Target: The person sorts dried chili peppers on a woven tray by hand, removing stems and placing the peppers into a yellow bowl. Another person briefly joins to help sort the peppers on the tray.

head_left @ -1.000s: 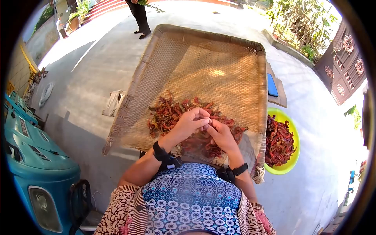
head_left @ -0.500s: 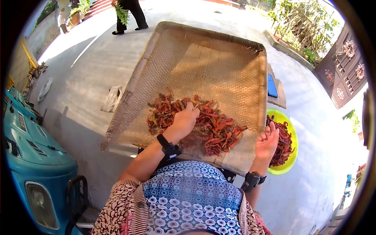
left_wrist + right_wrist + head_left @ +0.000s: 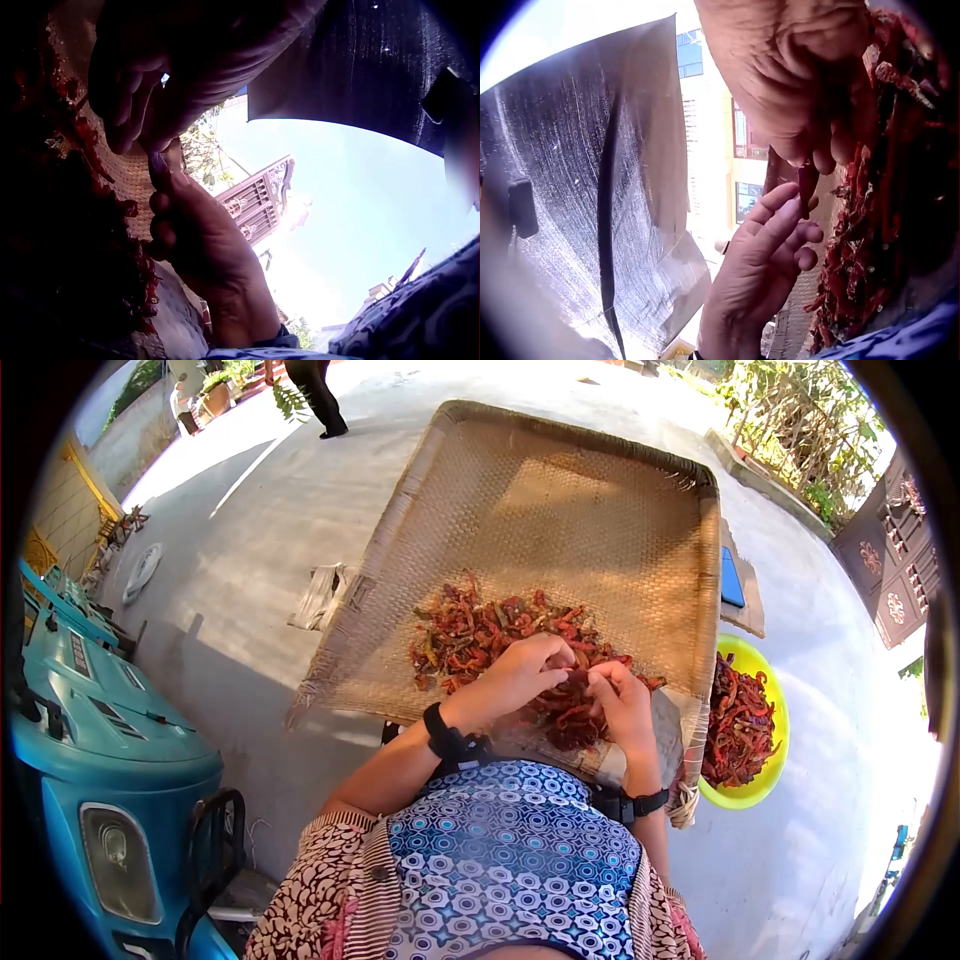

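Both hands meet over a heap of dried red chili peppers (image 3: 500,630) at the near end of a woven tray (image 3: 550,490). Between them is one dark red chili pepper (image 3: 808,182), short and wrinkled. My right hand (image 3: 625,705) pinches its upper end, as the right wrist view shows. From the other side my left hand (image 3: 515,675) holds it with thumb and fingertips. In the left wrist view the right hand (image 3: 214,240) faces the shadowed left hand (image 3: 172,67), their fingertips close together.
A yellow-green basin (image 3: 775,760) full of red chili peppers stands right of the tray. Beyond it a blue phone (image 3: 732,578) lies on cardboard. A teal vehicle (image 3: 130,750) is at the left. In the background a person in dark trousers (image 3: 318,395) carries green leaves.
Half a second ago the right hand was apart, beside the basin, and the left was at the heap. Now they meet at a pepper. The person behind has moved left.
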{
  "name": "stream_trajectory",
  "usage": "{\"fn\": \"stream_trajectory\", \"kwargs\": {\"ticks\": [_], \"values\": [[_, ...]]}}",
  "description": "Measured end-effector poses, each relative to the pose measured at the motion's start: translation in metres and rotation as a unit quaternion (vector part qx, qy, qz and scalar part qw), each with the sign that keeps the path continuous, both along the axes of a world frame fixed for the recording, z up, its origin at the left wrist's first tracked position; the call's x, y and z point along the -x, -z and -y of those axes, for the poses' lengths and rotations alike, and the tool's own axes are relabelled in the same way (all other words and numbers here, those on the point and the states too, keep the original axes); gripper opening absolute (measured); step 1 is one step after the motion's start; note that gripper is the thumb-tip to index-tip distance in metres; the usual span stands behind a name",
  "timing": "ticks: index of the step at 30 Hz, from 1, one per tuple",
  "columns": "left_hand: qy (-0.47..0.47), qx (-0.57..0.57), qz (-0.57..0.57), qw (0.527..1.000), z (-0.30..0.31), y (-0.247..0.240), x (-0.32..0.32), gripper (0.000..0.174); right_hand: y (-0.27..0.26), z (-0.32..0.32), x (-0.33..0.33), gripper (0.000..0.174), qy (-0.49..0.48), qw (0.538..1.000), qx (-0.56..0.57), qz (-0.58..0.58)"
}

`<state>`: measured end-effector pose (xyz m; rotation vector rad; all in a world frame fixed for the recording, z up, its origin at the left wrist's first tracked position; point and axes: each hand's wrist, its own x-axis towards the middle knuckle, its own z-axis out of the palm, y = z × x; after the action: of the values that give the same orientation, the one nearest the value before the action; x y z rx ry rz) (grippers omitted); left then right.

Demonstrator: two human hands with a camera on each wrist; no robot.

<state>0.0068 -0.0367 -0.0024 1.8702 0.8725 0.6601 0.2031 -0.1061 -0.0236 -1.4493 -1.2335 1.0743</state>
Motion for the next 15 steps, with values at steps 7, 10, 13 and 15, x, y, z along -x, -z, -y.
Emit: {"fn": "stream_trajectory", "kwargs": {"ticks": [7,10,13,15], "values": [[0.021,-0.045,-0.031,0.998,-0.016,0.015,0.001,0.02,0.004,0.03,-0.098,0.021,0.277,0.905,-0.135,-0.291],[0.081,-0.065,-0.052,0.993,-0.011,0.024,-0.009,0.023,0.0,0.036,-0.113,0.025,0.36,0.791,-0.171,-0.464],[0.127,-0.064,-0.161,0.977,-0.008,0.022,-0.013,0.027,-0.002,0.03,-0.091,0.026,0.307,0.917,-0.102,-0.233],[0.121,-0.066,-0.146,0.98,-0.009,0.032,-0.013,0.025,0.007,0.016,-0.083,0.027,0.175,0.984,-0.018,0.012]]}}
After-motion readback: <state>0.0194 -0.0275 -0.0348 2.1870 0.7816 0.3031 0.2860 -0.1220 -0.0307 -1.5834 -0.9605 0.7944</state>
